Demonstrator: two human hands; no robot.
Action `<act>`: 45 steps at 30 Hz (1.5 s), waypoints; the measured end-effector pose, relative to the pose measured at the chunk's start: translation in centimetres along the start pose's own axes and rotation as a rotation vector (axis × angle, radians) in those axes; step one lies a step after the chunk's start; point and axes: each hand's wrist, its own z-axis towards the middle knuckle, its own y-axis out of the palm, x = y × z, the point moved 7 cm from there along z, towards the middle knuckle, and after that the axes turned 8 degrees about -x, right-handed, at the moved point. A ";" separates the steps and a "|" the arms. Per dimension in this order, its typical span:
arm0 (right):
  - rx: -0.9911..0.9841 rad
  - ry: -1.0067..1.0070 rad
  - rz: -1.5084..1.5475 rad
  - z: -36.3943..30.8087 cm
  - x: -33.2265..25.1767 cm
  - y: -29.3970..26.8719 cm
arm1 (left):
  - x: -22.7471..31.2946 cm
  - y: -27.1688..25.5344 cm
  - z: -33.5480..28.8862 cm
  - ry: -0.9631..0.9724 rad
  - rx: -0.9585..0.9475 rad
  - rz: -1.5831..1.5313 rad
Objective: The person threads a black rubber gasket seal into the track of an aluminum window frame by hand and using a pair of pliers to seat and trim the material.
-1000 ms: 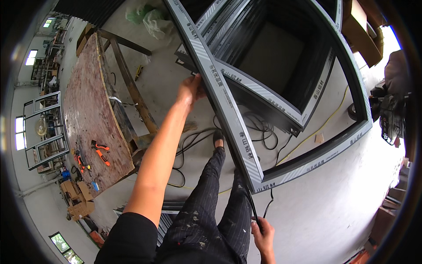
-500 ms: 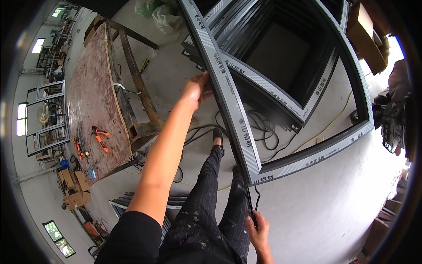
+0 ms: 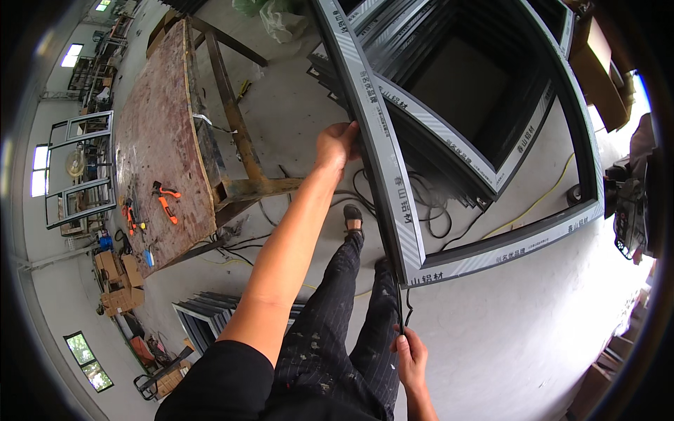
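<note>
A large dark frame, like a window frame, with printed grey protective film on its face, is tilted up in front of me to the right. My left hand is closed around the outer edge of its left bar, fingertips hidden behind. From the near corner hangs a thin black strip that looks like rubber seal. Below that corner, my right hand pinches the strip between thumb and fingers.
More filmed frames lie stacked beyond, beside looped black cables. A worn worktable at left carries orange-handled pliers. Other frames lie low at left. A cardboard box stands far right.
My left hand has slid a little down the bar toward the near corner. My right hand still pinches the strip, slightly higher in view. The whole view has shifted slightly.
</note>
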 end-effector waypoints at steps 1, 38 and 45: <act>-0.005 -0.003 0.012 0.2 0.0 0.1 | 0.3 0.3 -0.1 -0.002 -0.012 0.003; -0.583 0.522 1.128 -1.6 1.1 5.6 | -2.9 1.0 -2.8 -0.103 -0.137 -0.265; -0.342 0.381 0.939 0.2 5.3 2.6 | -3.1 1.3 -2.4 0.013 0.010 -0.066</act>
